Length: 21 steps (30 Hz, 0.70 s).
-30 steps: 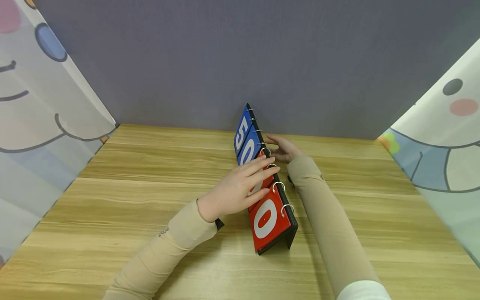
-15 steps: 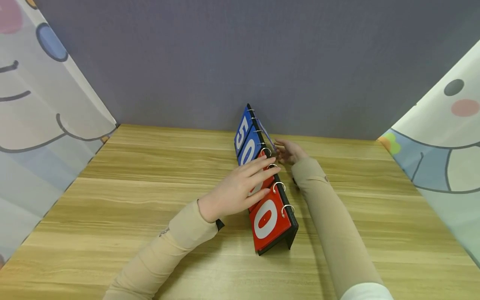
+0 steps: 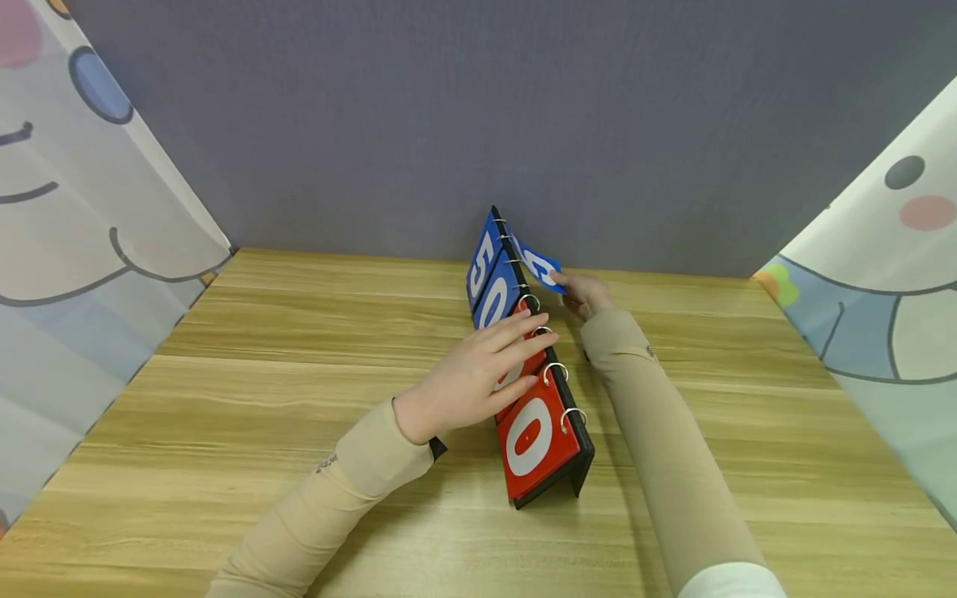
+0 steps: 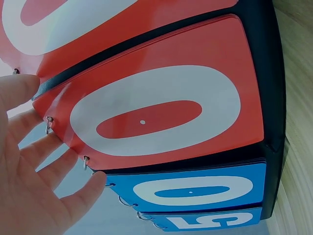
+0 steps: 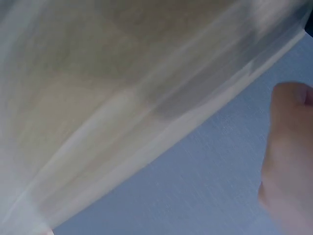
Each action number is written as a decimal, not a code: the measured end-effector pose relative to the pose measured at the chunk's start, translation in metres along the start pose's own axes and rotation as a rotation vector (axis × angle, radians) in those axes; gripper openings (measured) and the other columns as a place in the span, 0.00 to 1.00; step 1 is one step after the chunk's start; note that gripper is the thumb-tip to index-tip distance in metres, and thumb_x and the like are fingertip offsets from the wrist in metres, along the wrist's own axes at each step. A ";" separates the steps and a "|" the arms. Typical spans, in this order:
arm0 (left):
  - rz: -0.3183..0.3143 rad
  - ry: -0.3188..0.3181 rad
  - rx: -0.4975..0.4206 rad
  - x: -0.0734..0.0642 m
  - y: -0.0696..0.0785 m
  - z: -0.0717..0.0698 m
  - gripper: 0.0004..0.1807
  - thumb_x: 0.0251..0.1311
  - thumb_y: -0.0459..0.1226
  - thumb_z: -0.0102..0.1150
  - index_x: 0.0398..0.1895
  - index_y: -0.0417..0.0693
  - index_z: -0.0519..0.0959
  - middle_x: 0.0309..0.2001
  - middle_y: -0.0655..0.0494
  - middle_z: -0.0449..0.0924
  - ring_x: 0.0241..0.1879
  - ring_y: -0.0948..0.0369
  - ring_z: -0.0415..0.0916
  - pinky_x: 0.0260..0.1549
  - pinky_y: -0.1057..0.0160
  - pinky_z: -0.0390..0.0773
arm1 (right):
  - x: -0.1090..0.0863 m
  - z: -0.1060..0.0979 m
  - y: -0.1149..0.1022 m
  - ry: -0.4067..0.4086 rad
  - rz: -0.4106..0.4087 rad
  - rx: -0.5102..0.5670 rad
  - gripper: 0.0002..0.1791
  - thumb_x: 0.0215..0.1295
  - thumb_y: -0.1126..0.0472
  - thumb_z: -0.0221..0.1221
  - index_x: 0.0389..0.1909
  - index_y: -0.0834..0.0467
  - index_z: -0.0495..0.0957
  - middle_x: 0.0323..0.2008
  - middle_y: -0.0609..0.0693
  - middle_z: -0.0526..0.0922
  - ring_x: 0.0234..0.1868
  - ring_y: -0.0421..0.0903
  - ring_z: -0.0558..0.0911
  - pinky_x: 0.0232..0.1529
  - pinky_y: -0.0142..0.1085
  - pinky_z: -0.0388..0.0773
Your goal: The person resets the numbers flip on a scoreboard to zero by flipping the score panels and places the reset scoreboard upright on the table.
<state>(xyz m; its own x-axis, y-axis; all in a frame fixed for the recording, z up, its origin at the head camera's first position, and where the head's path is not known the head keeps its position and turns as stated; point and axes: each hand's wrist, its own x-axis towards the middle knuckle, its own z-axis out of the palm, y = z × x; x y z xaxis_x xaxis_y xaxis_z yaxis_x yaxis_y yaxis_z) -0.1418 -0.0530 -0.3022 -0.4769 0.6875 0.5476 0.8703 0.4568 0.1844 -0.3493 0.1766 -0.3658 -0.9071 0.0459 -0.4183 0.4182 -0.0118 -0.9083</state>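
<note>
A tabletop flip scoreboard (image 3: pixel 574 444) stands tent-like, its cards hung on metal rings. Its near side shows a blue 5 card (image 3: pixel 482 266), a blue 0 card (image 4: pixel 195 190) and red 0 cards (image 4: pixel 161 110). Across the red cards, my left hand (image 3: pixel 471 378) rests with fingers straight, fingertips at the ringed top edge. Behind the board, my right hand (image 3: pixel 586 292) pinches the lower edge of a blue number card (image 3: pixel 540 267), which is swung out from the back. In the right wrist view, loose sleeve fabric (image 5: pixel 146 98) hides most of the work.
The wooden table (image 3: pixel 262 349) runs back to a grey partition (image 3: pixel 374 124). Cartoon-printed curtains (image 3: pixel 67 249) hang at both sides. Bare tabletop shows to the left and right of the scoreboard.
The right hand has drawn a blue card out from the board's back, away to the right, so its number now shows. The left hand and the board have stayed put.
</note>
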 end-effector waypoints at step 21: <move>-0.007 -0.001 -0.010 0.000 0.000 0.001 0.25 0.64 0.40 0.56 0.64 0.45 0.70 0.68 0.47 0.63 0.70 0.52 0.58 0.68 0.53 0.58 | -0.058 0.018 -0.021 0.180 -0.174 -0.068 0.26 0.64 0.59 0.59 0.62 0.63 0.69 0.34 0.44 0.73 0.26 0.31 0.73 0.47 0.32 0.75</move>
<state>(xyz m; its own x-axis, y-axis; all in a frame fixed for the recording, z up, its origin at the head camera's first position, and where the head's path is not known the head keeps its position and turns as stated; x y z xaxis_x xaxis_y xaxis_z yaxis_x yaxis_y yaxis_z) -0.1419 -0.0525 -0.3028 -0.4831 0.6849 0.5455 0.8681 0.4557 0.1967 -0.3068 0.1563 -0.3226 -0.9454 0.2182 -0.2420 0.2641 0.0783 -0.9613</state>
